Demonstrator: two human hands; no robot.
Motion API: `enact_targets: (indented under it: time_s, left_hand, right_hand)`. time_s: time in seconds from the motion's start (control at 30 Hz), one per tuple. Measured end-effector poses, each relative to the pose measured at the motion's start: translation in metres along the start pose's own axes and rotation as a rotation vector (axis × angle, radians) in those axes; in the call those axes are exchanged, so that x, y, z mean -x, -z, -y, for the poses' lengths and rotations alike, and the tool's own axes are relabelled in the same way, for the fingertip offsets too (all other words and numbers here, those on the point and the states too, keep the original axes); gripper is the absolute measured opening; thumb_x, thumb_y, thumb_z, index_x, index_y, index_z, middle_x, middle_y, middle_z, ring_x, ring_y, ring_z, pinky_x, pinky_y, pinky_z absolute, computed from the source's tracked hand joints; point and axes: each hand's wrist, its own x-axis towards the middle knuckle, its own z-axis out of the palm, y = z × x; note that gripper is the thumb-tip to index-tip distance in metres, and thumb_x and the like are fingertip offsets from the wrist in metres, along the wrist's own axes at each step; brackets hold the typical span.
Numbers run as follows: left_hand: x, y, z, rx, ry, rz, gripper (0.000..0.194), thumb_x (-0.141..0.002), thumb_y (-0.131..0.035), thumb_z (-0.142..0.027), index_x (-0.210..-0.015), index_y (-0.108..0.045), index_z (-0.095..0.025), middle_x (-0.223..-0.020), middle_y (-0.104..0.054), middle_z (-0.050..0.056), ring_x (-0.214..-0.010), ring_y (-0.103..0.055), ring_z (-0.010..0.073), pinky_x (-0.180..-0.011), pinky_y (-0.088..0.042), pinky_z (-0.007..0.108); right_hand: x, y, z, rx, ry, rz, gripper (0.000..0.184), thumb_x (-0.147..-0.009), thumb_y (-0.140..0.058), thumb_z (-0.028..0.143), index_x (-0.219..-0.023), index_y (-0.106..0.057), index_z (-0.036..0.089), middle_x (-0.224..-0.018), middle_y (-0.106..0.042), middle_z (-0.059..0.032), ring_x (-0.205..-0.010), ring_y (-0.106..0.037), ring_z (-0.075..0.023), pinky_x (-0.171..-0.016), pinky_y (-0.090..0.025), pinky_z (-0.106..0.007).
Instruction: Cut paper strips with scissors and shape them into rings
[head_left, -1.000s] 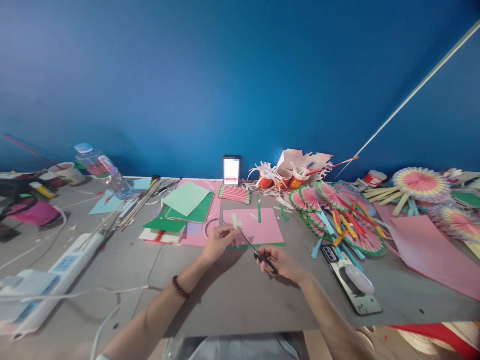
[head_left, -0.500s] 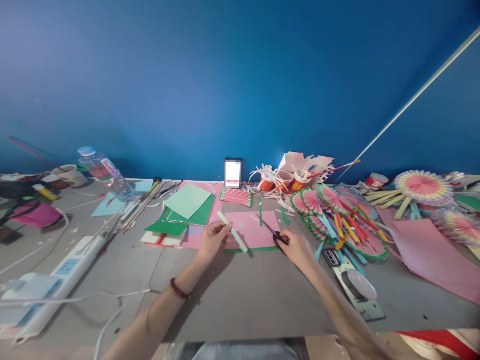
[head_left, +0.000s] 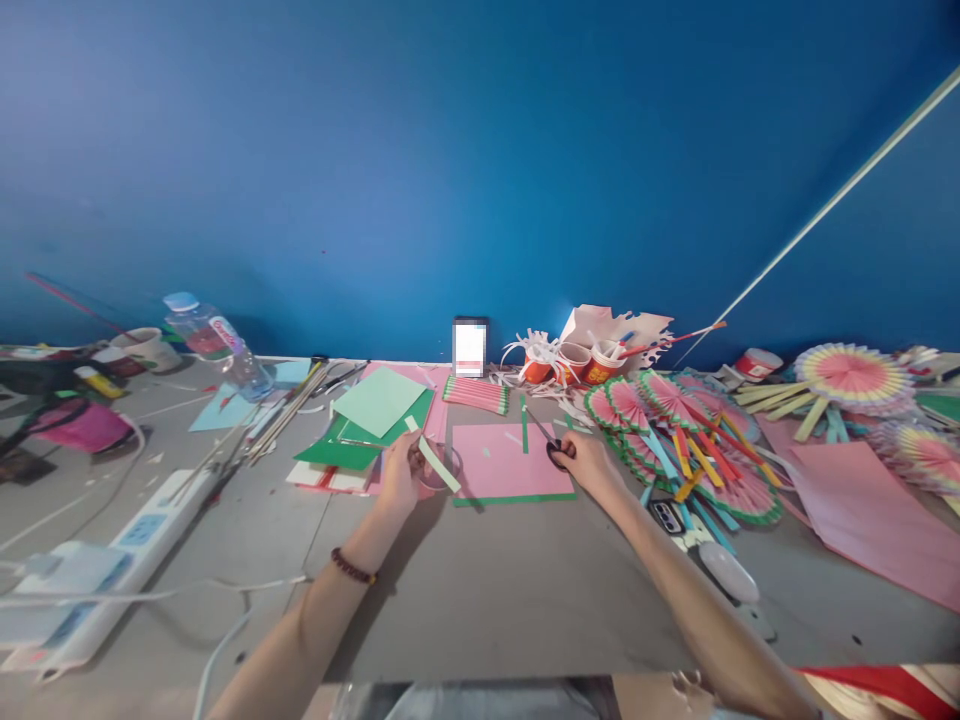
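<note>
My left hand (head_left: 400, 477) is closed, pinching a pale green paper strip (head_left: 442, 467) that slants down to the right. Beside those fingers a round, see-through ring shape, perhaps a tape roll, is partly covered by the strip. Black-handled scissors (head_left: 556, 452) are gripped in my right hand (head_left: 589, 465), their blades pointing up and left. Between the hands lies a pink paper sheet (head_left: 510, 468) with a green strip along its near edge. A narrow dark green strip (head_left: 525, 430) crosses its far edge, under the blades.
Green sheets (head_left: 386, 400), a pleated pink paper (head_left: 475, 394) and a propped phone (head_left: 470, 347) stand farther back. To the right are paper fans (head_left: 675, 400), paper cups (head_left: 602, 362) and another phone (head_left: 667, 516). A power strip (head_left: 142, 535) and water bottle (head_left: 225, 345) are left.
My left hand has moved left with the pale green strip, off the pink sheet. My right hand and the scissors have shifted slightly up, near the sheet's right edge.
</note>
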Motion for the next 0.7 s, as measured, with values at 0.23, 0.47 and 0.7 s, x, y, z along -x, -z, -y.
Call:
enact_targets:
  time_s: [0.23, 0.47, 0.7]
  left_hand:
    - [-0.004, 0.007, -0.002, 0.168, -0.018, -0.024, 0.023, -0.07, -0.06, -0.029, -0.054, -0.048, -0.018, -0.048, -0.05, -0.002, -0.045, -0.046, 0.0102, -0.047, -0.039, 0.022]
    - [-0.001, 0.009, -0.01, 0.255, 0.001, 0.215, 0.03, -0.072, -0.057, -0.028, -0.049, -0.04, -0.019, -0.047, -0.047, -0.001, -0.038, -0.036, 0.0078, -0.042, -0.033, 0.023]
    - [-0.002, 0.009, -0.011, 0.284, -0.01, 0.263, 0.029, -0.076, -0.055, -0.024, -0.05, -0.042, -0.019, -0.045, -0.045, -0.001, -0.04, -0.04, 0.0099, -0.046, -0.036, 0.023]
  right_hand:
    - [0.005, 0.006, 0.048, 0.094, 0.176, -0.012, 0.015, -0.083, -0.049, 0.008, -0.085, -0.062, 0.015, -0.095, -0.061, -0.0102, -0.09, -0.057, -0.0195, -0.079, -0.041, -0.028]
    - [0.015, -0.027, 0.11, -0.081, 0.702, 0.238, 0.026, -0.087, -0.05, 0.01, -0.107, -0.064, 0.02, -0.11, -0.062, -0.0069, -0.104, -0.055, -0.0183, -0.088, -0.044, -0.03]
    - [0.001, -0.054, 0.126, 0.035, 0.812, 0.247, 0.019, -0.089, -0.051, 0.013, -0.089, -0.07, 0.018, -0.096, -0.064, -0.0082, -0.092, -0.056, -0.0201, -0.081, -0.045, -0.031]
